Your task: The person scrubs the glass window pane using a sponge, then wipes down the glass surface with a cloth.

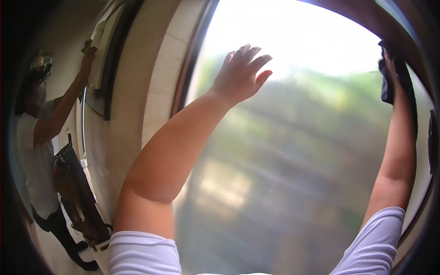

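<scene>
My left hand (243, 71) is raised in front of a large window pane (284, 151), fingers spread and nothing in them. Whether its fingertips touch the glass, I cannot tell. High at the right side of the window, my right hand (388, 57) holds a dark cloth (387, 85) up by the frame (405, 27). The cloth hangs down on both sides of the wrist and hides most of the fingers. Both arms are stretched upward.
At the left another person (39, 156) in a light shirt stands with an arm raised to a dark-edged frame (112, 59). A dark, upright bag-like object (80, 192) stands beside that person. A pale wall (160, 73) separates the two spots.
</scene>
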Demonstrator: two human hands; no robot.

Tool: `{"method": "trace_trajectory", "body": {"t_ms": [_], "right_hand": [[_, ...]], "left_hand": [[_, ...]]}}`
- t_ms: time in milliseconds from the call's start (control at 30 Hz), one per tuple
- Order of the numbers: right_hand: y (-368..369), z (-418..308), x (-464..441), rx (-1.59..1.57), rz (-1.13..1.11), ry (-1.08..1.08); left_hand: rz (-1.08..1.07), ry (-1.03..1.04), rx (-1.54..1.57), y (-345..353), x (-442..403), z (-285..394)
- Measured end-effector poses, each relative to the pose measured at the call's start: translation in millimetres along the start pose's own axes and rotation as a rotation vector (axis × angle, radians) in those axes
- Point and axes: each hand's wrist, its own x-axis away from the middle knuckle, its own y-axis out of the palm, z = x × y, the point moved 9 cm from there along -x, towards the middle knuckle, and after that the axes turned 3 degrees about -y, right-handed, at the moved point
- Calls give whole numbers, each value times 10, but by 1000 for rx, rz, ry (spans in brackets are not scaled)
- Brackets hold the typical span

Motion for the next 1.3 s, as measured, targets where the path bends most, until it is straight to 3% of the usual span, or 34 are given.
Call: {"method": "trace_trajectory", "body": {"t_ms": [67, 100, 233, 467, 733, 900, 933, 967, 1133, 1300], "right_hand": [[-133, 317, -447, -756, -81, 495], [-234, 417, -594, -973, -86, 655], [-895, 718, -1291, -1320, -57, 898], [-1914, 941, -2281, -1604, -29, 804], [-2615, 874, -2964, -1824, -110, 599], [-2967, 877, -3089, -1860, -19, 482], [-2945, 1014, -2975, -2061, 40, 691], [-2918, 1010, -2857, -2496, 83, 839], [-2685, 1114, -2786, -2411, 136, 745], [-2001, 820, -2229, -2308, 53, 733]], "left_hand": [[-41, -69, -31, 57, 149, -324], [-67, -105, -57, 84, 228, -444], [-73, -225, 24, 180, 422, -737], [34, -426, 281, 91, 395, -940], [142, -372, 321, 42, 548, -1130], [153, -325, 291, 32, 578, -1139], [150, -316, 274, 25, 575, -1140], [140, -311, 261, 16, 583, -1122], [151, -295, 215, -26, 590, -1126], [124, -284, 151, 23, 605, -1127]]}}
